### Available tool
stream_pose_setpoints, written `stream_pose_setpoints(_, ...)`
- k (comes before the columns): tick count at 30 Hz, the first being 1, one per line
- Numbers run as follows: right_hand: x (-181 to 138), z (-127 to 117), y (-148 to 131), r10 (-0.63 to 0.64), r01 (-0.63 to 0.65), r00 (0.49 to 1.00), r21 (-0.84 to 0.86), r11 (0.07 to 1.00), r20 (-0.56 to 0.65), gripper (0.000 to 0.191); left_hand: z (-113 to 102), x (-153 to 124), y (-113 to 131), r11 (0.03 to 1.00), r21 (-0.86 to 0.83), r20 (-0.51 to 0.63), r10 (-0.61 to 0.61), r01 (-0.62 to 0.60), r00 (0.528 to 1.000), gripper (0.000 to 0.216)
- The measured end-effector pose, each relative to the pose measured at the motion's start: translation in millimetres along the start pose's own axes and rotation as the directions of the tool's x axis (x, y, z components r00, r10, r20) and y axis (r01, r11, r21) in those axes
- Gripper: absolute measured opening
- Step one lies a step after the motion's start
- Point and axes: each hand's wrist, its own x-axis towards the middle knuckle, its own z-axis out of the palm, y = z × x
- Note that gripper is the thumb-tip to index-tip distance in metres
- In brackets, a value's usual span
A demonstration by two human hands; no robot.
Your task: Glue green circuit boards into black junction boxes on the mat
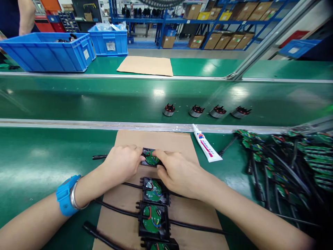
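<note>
Fingers (160,155) of the right hand (182,173) grasp the right end of a black housing (149,164), index tip down on the green board (151,159) inside. Left hand (122,165) pinches the left end. Housing sits mid-frame, top of the column. Gripping both ends looks meant to stop it shifting under the press.

Rest, big to small:
- Green bench (33,159), across the lower frame.
- Cardboard sheet (127,138), lower center, under the work; probably scuff protection.
- Pile of boards and cables (270,165), right edge; likely put there for right-hand reach.
- Three more housings (141,224), bottom center, columned below the held one, leads (192,226) out sideways; seems to avoid crossing.
- White tube (207,145), right of center, slanted just off the cardboard; handy spot, I'd guess.
- Four wound cores (196,111), upper right of center, in a row.

Can't see: held housing's right end, under the right hand; some left fingertips. Bottom housing cut off by the frame. Pile too tangled to count, runs dark at lower right. Tube lettering unreadable.
</note>
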Motion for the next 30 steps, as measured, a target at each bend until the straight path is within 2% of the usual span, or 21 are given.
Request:
stream_pose_setpoints(3, 2.1, 4.2, -0.9, -0.013, 0.014, 1.0, -0.014, 1.0, 0.027, 0.023, 2.3, 1.5, -3.7, 0.998, -0.069, 0.009, -0.003, 0.003, 1.0, 0.02)
stream_pose_setpoints(6, 2.5, 6.7, -1.1, -0.016, 0.017, 0.999, -0.043, 0.999, 0.031, 0.024, 4.5, 3.5, -14.0, 0.974, -0.225, 0.026, -0.019, 0.025, 0.999, 0.017)
stream_pose_setpoints(9, 1.0, 8.7, -1.2, -0.031, 0.032, 0.999, -0.073, 0.997, 0.017, 0.025, 3.8, 4.8, -25.0, 0.922, -0.377, 0.089, -0.064, 0.093, 0.994, 0.016)
stream_pose_setpoints(13, -5.6, 14.2, -3.0, -0.064, 0.064, 0.998, -0.049, 0.997, 0.01, 0.025, -4.0, 0.4, -24.3, 0.881, -0.453, 0.14, -0.082, 0.138, 0.987, 0.012)
stream_pose_setpoints(16, -12.1, 20.3, -5.0, -0.096, 0.096, 0.995, -0.01, 0.995, 0.006, 0.027, -7.2, -9.1, -14.2, 0.913, -0.404, 0.101, -0.026, 0.065, 0.995, 0.018)
stream_pose_setpoints(19, -15.2, 25.1, -6.2, -0.107, 0.107, 0.994, -0.007, 0.994, -0.026, 0.027, -1.8, -18.2, -6.6, 0.976, -0.216, 0.08, 0.032, -0.014, 0.996, 0.027)
stream_pose_setpoints(22, -14.8, 26.1, -6.2, -0.149, 0.149, 0.987, -0.005, 0.989, -0.062, 0.026, 5.6, -19.8, -3.7, 0.996, -0.091, 0.111, 0.02, -0.009, 0.994, 0.026)
stream_pose_setpoints(26, -14.3, 24.5, -6.0, -0.213, 0.21, 0.974, -0.046, 0.977, -0.076, 0.026, 4.4, -10.1, -1.6, 0.999, -0.027, 0.131, -0.015, 0.018, 0.991, 0.021)
stream_pose_setpoints(30, -15.3, 24.9, -7.6, -0.156, 0.154, 0.983, -0.035, 0.988, -0.097, 0.026, -0.8, -8.4, -2.6, 0.999, 0.009, 0.102, -0.042, 0.042, 0.994, 0.02)
